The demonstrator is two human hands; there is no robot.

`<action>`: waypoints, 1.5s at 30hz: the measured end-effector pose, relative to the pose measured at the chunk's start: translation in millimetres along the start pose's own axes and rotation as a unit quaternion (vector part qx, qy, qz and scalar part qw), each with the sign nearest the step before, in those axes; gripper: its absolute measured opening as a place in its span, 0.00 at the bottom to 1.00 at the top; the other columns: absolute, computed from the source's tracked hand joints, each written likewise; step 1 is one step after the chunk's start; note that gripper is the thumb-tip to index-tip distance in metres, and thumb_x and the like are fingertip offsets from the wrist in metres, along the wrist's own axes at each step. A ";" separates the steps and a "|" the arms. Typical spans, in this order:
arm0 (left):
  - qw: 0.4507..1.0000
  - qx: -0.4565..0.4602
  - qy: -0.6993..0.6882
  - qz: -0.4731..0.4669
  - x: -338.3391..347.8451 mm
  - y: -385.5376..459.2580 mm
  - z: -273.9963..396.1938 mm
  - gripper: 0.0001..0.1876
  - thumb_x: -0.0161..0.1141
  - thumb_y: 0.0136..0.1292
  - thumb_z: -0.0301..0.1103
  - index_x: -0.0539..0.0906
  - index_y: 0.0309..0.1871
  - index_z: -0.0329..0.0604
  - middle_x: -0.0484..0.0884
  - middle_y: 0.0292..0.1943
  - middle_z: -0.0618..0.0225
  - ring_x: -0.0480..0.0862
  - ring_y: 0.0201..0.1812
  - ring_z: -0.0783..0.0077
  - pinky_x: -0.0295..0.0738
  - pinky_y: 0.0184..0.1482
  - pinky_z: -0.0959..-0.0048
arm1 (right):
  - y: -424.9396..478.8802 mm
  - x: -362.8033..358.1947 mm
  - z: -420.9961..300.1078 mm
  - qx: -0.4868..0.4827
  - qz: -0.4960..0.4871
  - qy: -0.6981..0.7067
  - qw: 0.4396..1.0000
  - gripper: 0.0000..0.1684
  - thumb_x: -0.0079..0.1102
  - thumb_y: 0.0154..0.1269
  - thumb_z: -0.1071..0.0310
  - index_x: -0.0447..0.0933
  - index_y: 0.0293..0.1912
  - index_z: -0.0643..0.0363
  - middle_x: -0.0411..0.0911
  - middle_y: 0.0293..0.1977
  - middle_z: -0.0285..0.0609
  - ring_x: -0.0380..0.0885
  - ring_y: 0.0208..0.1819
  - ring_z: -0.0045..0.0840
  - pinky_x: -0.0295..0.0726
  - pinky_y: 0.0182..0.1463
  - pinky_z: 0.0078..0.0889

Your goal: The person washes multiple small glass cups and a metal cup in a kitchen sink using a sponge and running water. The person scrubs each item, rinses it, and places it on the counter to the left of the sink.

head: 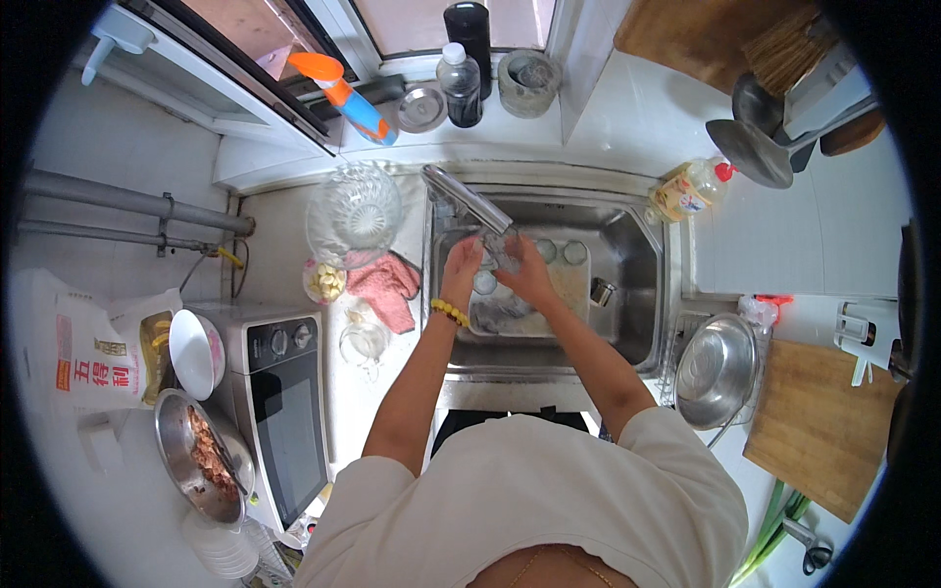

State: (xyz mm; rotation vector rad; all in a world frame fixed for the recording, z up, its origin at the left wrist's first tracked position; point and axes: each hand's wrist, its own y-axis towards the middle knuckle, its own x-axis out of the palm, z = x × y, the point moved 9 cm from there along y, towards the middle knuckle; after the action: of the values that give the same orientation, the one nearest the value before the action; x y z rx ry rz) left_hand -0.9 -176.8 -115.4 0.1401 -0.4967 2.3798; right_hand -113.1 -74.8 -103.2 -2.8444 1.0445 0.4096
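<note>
My left hand and my right hand hold a clear glass between them, just under the metal faucet. A yellow bead bracelet is on my left wrist. Below my hands, a pale rectangular tray lies in the stainless-steel sink. Several small round glasses stand at its far side, among them one at the right and one near my left hand. A small metal cup lies in the sink right of the tray.
Left of the sink are a cut-glass bowl, a pink cloth, a bowl of garlic cloves and a glass pitcher. A toaster oven stands farther left. To the right are a steel basin and a wooden cutting board.
</note>
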 end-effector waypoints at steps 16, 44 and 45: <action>0.995 -0.011 -0.064 0.081 -28.0 1.0 -13.6 0.08 0.51 0.68 0.34 0.78 0.42 0.41 0.81 0.37 0.69 0.80 0.39 0.77 0.75 0.43 0.77 | 16.1 -0.6 -26.1 -0.052 -0.020 0.065 0.996 0.32 0.69 0.42 0.74 0.65 0.48 0.61 0.70 0.42 0.41 0.70 0.48 0.27 0.68 0.54 0.29; 0.884 -0.218 -0.376 -0.174 62.6 32.0 -4.5 0.19 0.50 0.59 0.41 0.76 0.44 0.31 0.80 0.41 0.53 0.79 0.44 0.54 0.72 0.54 0.57 | -37.5 39.4 -48.1 0.286 -0.400 0.636 0.594 0.31 0.55 0.57 0.47 0.66 0.54 0.56 0.75 0.40 0.49 0.78 0.36 0.36 0.79 0.39 0.37; 0.886 -0.225 -0.372 -0.164 59.9 33.5 -10.6 0.18 0.50 0.60 0.40 0.76 0.43 0.32 0.80 0.39 0.53 0.80 0.42 0.55 0.73 0.51 0.58 | -36.8 39.0 -38.3 0.317 -0.364 0.610 0.629 0.30 0.55 0.58 0.48 0.66 0.54 0.56 0.75 0.40 0.48 0.78 0.36 0.37 0.80 0.38 0.38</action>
State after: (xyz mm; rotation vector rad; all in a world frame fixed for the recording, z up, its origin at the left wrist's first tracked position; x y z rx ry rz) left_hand -67.7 -158.9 -121.8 0.8671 -1.2541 1.7521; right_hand -52.4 -77.5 -77.7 -2.2168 -0.1581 -1.7307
